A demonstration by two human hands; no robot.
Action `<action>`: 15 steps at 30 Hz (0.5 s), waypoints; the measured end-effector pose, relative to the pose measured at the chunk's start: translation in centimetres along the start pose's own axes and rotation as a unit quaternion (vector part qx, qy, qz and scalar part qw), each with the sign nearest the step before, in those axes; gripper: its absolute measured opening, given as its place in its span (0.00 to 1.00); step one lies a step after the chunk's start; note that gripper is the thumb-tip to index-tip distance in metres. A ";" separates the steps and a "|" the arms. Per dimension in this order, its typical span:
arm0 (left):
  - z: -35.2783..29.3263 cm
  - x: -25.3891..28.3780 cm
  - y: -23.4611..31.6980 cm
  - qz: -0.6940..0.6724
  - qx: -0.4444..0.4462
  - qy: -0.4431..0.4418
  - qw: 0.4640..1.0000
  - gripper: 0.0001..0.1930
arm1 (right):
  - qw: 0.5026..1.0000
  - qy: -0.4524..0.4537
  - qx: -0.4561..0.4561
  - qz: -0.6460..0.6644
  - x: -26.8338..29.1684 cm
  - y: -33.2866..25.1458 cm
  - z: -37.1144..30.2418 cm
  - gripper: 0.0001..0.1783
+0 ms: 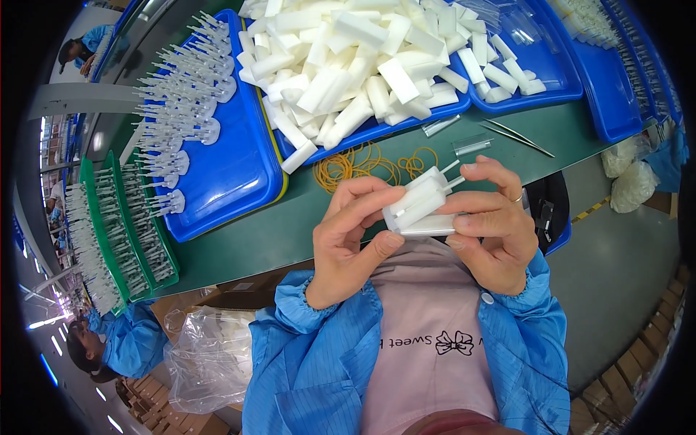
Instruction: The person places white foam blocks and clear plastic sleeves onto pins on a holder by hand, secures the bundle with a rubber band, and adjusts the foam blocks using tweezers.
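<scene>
Over the table's near edge, I hold a small white plastic part (pixel 417 200) with white foam pieces around its thin prongs. My left hand (pixel 348 243) pinches its base end between thumb and fingers. My right hand (pixel 500 225) has thumb and fingertips closed on a shiny, clear-looking tube (pixel 429 226) lying along the lower side of the part. Whether foam sits inside that tube, I cannot tell. Just beyond my hands lie a clear tube (pixel 473 144), a loose heap of yellow rubber bands (pixel 355 168) and metal tweezers (pixel 518 138).
A blue tray (pixel 464 109) heaped with white foam blocks (pixel 348 65) stands at the back. At left are a blue tray (pixel 232 174) of pronged white parts and green racks (pixel 116 232). More blue trays (pixel 616 109) line the right. Another person (pixel 130 344) sits at lower left.
</scene>
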State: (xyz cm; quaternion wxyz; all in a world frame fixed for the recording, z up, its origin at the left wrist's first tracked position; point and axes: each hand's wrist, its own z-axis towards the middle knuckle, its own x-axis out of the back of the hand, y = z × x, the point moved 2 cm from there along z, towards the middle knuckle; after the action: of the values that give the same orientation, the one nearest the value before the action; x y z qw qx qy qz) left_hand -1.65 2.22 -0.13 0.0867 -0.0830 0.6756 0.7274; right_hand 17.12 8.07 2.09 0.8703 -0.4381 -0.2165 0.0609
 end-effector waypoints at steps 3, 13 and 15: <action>0.1 -0.1 -0.2 -0.075 -0.008 0.018 0.997 0.23 | 1.000 -0.004 -0.010 0.005 1.0 -0.4 1.0 0.16; -0.3 0.8 -0.2 -0.189 0.067 0.133 0.971 0.31 | 0.923 -0.070 -0.043 -0.376 2.4 4.1 1.9 0.14; -0.3 0.7 -0.1 -0.202 0.075 0.140 0.966 0.31 | 0.910 -0.121 -0.073 -0.389 1.6 4.5 1.4 0.14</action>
State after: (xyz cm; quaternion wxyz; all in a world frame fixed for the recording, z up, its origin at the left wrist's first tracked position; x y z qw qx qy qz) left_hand -2.34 1.92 -0.48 0.1422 -0.3119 0.7029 0.6233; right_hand 18.33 12.31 -0.23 0.7581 -0.3705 -0.4769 -0.2462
